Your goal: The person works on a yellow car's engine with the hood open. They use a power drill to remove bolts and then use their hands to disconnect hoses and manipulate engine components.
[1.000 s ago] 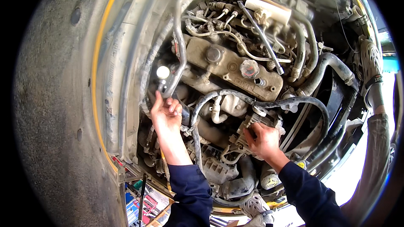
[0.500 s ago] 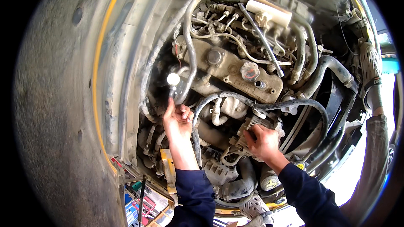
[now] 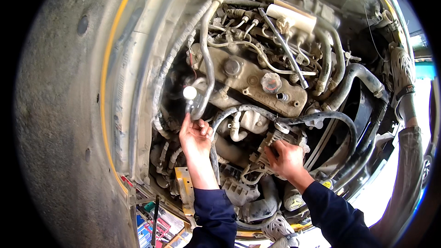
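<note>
My left hand point(image 3: 196, 138) is raised over the near left of the engine, its fingers pinching the lower end of a small lamp point(image 3: 189, 93) with a glowing white head. A bent metal pipe point(image 3: 207, 64) runs just beside the lamp. Over a ribbed metal unit that looks like an alternator point(image 3: 265, 152), my right hand point(image 3: 288, 158) is closed with curled fingers. Whatever those fingers grip is hidden. A black hose point(image 3: 317, 114) arches past beyond the right hand.
On the engine, beyond the valve cover point(image 3: 250, 76) with its oil cap point(image 3: 271, 82), lies a long metal bar point(image 3: 285, 48). Another person's gloved hand point(image 3: 402, 71) rests at the right rim. A second grey glove point(image 3: 277, 226) shows at the lower edge. A large panel point(image 3: 59, 124) fills the left.
The view has shifted slightly, and the lamp sits a touch lower in it. Both my hands keep nearly the same pose and place on the engine.
</note>
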{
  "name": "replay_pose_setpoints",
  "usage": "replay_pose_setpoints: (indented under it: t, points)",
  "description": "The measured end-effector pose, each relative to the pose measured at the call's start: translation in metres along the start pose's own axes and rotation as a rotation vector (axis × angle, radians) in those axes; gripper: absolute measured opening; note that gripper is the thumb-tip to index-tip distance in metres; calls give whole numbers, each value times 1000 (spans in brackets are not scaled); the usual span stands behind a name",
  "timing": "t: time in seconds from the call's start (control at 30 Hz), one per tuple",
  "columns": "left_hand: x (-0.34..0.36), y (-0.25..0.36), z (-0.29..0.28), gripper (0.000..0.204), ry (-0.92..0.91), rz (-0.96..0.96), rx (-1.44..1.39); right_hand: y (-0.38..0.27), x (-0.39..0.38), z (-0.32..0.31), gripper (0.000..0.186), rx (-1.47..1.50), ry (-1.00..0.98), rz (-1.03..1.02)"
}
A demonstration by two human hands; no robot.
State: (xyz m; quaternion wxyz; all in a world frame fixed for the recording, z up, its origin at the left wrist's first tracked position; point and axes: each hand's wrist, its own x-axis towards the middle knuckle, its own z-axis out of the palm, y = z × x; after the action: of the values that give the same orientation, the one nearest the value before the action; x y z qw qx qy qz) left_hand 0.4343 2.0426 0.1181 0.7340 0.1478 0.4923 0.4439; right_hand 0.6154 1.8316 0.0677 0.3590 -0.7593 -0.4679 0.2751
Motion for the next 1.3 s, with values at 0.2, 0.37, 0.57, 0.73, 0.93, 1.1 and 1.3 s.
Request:
replay_pose_setpoints:
  t: [0.2, 0.37, 0.57, 0.73, 0.93, 1.1, 1.3]
  points:
    - [-3, -1, 1, 20, 2, 20, -4, 0, 0, 1, 29, 1, 12, 0]
    - [-7, 2, 9, 16, 10, 52, 36, -2, 1, 0, 29, -8, 18, 3]
    - [-10, 4, 13, 17, 12, 21, 45, -1, 0, 3, 29, 0, 30, 0]
    - [-13, 3, 12, 18, 7, 18, 50, 0, 0, 4, 28, 10, 20, 0]
    - [-11, 4, 9, 16, 4, 6, 55, 1, 0, 5, 29, 26, 32, 2]
    - [-12, 2, 10, 14, -8, 24, 55, 1, -1, 5, 30, 30, 33, 4]
    - [-11, 10, 14, 15, 19, 40, 61, 2, 0, 5, 29, 22, 37, -9]
